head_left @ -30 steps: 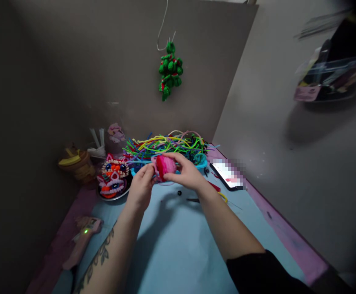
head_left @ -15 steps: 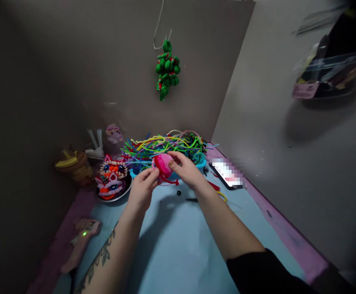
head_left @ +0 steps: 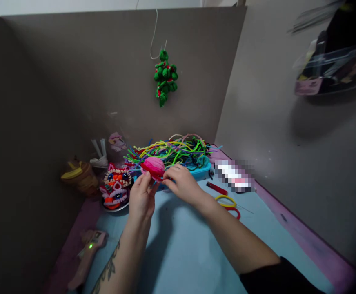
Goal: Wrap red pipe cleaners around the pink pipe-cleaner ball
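Observation:
Over the blue table surface, in front of the heap of pipe cleaners, my left hand holds a rounded pink and red fuzzy pipe-cleaner piece from below and the left. Its pink dome faces up, with a red band along the lower side. At the lower right edge of the piece, my right hand has thumb and fingers pinched together. They seem to grip the red pipe-cleaner part there, though the fingers partly cover it.
Behind the hands, colourful pipe cleaners overflow a blue basket. Scissors, a red lighter-like stick and a blurred-out phone lie right. Left are a plate of fuzzy animal heads and a pink glue gun. Green pipe-cleaner pieces hang behind.
My right hand has gone from the top of the pink piece down to its lower right edge. The piece has turned and shifted left. More of the scissors and red stick shows.

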Demonstrator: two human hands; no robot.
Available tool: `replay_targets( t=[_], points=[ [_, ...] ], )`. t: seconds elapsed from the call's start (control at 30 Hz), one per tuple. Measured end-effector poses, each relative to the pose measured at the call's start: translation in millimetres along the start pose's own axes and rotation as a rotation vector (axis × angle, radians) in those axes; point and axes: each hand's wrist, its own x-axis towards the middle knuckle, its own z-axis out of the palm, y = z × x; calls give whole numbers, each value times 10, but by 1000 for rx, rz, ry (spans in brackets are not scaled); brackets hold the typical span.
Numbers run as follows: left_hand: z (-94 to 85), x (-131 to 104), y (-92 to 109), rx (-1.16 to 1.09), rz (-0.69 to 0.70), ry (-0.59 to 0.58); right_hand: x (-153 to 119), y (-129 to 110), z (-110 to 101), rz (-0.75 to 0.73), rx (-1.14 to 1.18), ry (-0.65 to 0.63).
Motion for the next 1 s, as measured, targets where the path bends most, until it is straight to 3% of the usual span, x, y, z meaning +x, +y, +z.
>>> replay_targets(
  t=[0.2, 0.37, 0.47, 0.6, 0.8, 1.0],
  points=[
    [14, -16, -43, -45, 53, 59, 41, -36, -14, 109, 227, 151],
    [33, -35, -60, -122, -42, 57, 58, 8, 64, 301, 439, 66],
    [63, -46, -35, -157, -108, 79, 62, 31, 94, 339, 517, 77],
    [90, -48, -34, -189, -169, 24, 64, 40, 108, 372, 549, 96],
    [63, -56, -136, -132, -34, -92, 55, 30, 113, 357, 527, 71],
    [53, -44, -159, -42, 24, -41, 41, 14, 144, 337, 501, 67]
  ],
)
